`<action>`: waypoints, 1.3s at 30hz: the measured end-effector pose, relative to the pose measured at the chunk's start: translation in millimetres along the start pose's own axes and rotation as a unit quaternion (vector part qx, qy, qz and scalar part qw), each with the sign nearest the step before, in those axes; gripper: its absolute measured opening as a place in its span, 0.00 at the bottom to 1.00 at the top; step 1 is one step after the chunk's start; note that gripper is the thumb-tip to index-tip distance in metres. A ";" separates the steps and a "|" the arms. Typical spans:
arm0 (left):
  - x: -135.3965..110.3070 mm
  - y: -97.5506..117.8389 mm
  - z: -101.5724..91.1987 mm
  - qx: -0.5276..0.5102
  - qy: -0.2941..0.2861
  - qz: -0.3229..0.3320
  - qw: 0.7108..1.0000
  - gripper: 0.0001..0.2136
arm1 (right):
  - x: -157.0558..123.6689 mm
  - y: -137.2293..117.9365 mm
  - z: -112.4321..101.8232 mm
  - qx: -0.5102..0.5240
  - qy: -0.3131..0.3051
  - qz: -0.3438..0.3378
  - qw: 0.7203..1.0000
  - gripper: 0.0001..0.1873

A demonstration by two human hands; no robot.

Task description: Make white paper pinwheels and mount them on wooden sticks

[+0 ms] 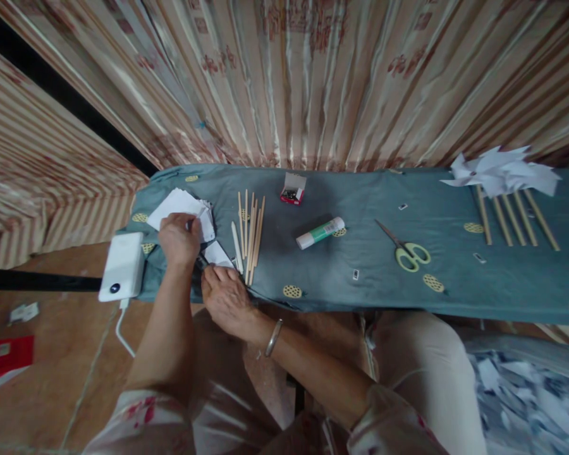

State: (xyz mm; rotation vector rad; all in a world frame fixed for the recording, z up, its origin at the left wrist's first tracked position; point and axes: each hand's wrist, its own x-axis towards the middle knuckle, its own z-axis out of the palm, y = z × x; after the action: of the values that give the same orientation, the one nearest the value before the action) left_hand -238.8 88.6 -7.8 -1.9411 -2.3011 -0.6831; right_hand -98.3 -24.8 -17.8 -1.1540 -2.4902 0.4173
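Observation:
My left hand (179, 240) is closed in a pinch over the near right part of a stack of white paper sheets (175, 205). A bit of something dark shows at its fingers, too small to name. My right hand (227, 300) lies with bent fingers at the table's front edge, its fingertips touching a small white paper piece (218, 254). Between the two hands a dark narrow thing (201, 260) is partly hidden. A white pointed stick (237, 246) and several thin wooden sticks (253, 237) lie just right of the paper.
On the green tablecloth (322, 284) are an open small red box (293, 189), a glue stick (320, 233), scissors (405, 249) and several paper pinwheels (502, 172) on sticks. A white power bank (122, 265) sits at the left end. Paper scraps (526, 392) fill a bag at lower right.

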 end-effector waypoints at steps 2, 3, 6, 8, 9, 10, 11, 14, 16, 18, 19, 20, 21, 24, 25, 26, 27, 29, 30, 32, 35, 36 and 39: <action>0.7 0.7 -0.5 0.002 -0.007 0.006 1.000 0.16 | -5.1 -1.0 0.8 -0.015 0.015 0.003 1.000 0.18; 1.2 1.3 -1.1 0.000 -0.011 0.010 1.000 0.16 | -8.6 -0.9 0.4 -0.022 0.025 -0.001 0.999 0.18; 2.4 4.7 -4.1 -0.012 -0.015 0.022 1.000 0.15 | -20.3 1.5 -2.2 -0.037 0.040 -0.016 0.998 0.18; 1.6 9.2 -7.3 -0.014 -0.006 0.025 1.000 0.15 | -27.3 4.4 -4.3 -0.037 0.040 -0.028 0.998 0.18; 0.6 12.3 -8.9 -0.015 0.001 0.027 1.000 0.15 | -30.6 6.4 -6.1 -0.035 0.043 -0.032 0.998 0.18; -0.8 16.2 -10.4 -0.018 0.010 0.032 0.999 0.15 | -33.8 9.1 -9.1 -0.031 0.047 -0.038 0.998 0.18; -2.4 20.8 -11.8 -0.026 0.018 0.039 0.999 0.15 | -37.2 12.7 -13.5 -0.027 0.054 -0.044 0.997 0.18; -8.0 40.2 -15.6 -0.071 0.037 0.081 0.993 0.13 | -49.4 30.7 -38.0 -0.011 0.051 -0.061 0.997 0.20; -11.3 57.8 -19.1 -0.099 0.048 0.121 0.987 0.13 | -59.9 49.0 -61.2 -0.003 0.056 -0.045 0.997 0.21; -15.3 78.7 -24.5 -0.116 0.056 0.172 0.977 0.13 | -72.2 70.9 -84.0 0.003 0.076 -0.017 0.997 0.21; -18.1 90.0 -27.6 -0.121 0.057 0.195 0.972 0.13 | -78.9 82.4 -93.8 0.005 0.103 0.000 0.995 0.22; -22.0 101.7 -30.7 -0.126 0.053 0.216 0.967 0.12 | -85.9 94.0 -102.0 0.012 0.130 0.030 0.991 0.22; -27.2 113.7 -33.2 -0.134 0.054 0.239 0.960 0.12 | -93.1 105.5 -108.5 0.027 0.156 0.065 0.985 0.22; -51.2 149.2 -35.0 -0.158 0.060 0.353 0.920 0.10 | -115.6 137.4 -118.4 0.117 0.240 0.174 0.948 0.22; -61.3 160.1 -33.3 -0.161 0.051 0.404 0.899 0.08 | -123.2 147.1 -119.1 0.162 0.259 0.207 0.930 0.22; -71.7 170.2 -30.5 -0.168 0.046 0.449 0.877 0.08 | -130.8 156.2 -118.9 0.217 0.270 0.237 0.908 0.21; -81.8 179.0 -26.9 -0.178 0.041 0.487 0.854 0.08 | -138.4 164.8 -118.2 0.274 0.280 0.262 0.882 0.21; -98.8 192.9 -18.2 -0.198 0.017 0.538 0.819 0.07 | -153.0 179.6 -115.9 0.352 0.285 0.289 0.844 0.19; -105.1 198.0 -13.5 -0.201 0.006 0.549 0.811 0.07 | -159.8 185.7 -114.9 0.370 0.285 0.299 0.832 0.19; -113.1 204.9 -4.3 -0.201 -0.013 0.560 0.803 0.07 | -171.9 194.5 -113.8 0.377 0.285 0.317 0.822 0.19; -118.7 210.7 8.0 -0.201 -0.038 0.569 0.797 0.07 | -185.7 200.0 -116.4 0.354 0.282 0.338 0.825 0.22; -120.3 212.0 11.6 -0.202 -0.047 0.571 0.794 0.07 | -189.1 200.2 -118.4 0.334 0.277 0.344 0.833 0.23; -127.0 214.7 20.2 -0.210 -0.076 0.580 0.784 0.07 | -197.1 199.0 -126.2 0.232 0.242 0.329 0.883 0.23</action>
State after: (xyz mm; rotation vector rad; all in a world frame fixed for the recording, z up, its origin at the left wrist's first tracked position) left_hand -3.8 2.6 -3.1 -3.0511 -0.5647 -0.8587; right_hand 208.4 -39.5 -26.2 -1.6156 -1.4191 0.7418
